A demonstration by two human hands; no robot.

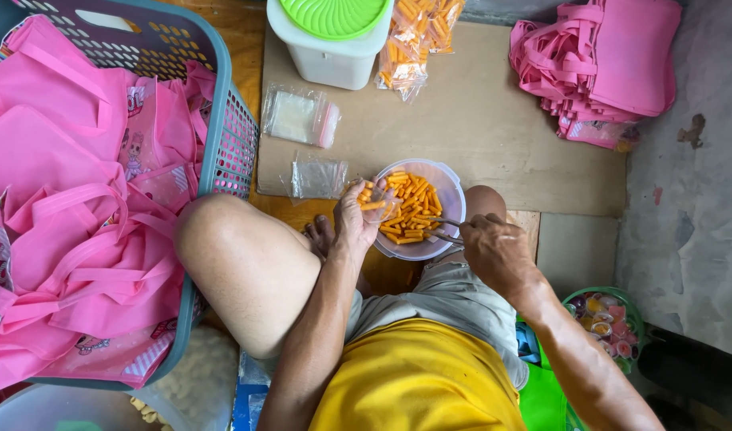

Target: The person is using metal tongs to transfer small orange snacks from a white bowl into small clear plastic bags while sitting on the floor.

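A clear plastic bowl (455,185) of orange stick snacks (414,209) rests between my knees. My left hand (355,214) holds a small clear bag (379,205) with a few orange sticks in it, at the bowl's left rim. My right hand (494,247) grips metal tongs (443,229) whose tips reach into the bowl from the right.
A blue-grey basket (222,136) full of pink tote bags (71,207) stands at left. Empty zip bags (300,116) lie on a cardboard sheet (494,128). A white tub with green lid (331,36), filled snack bags (414,40), more pink bags (605,68) and a green basket of jelly cups (609,323) surround me.
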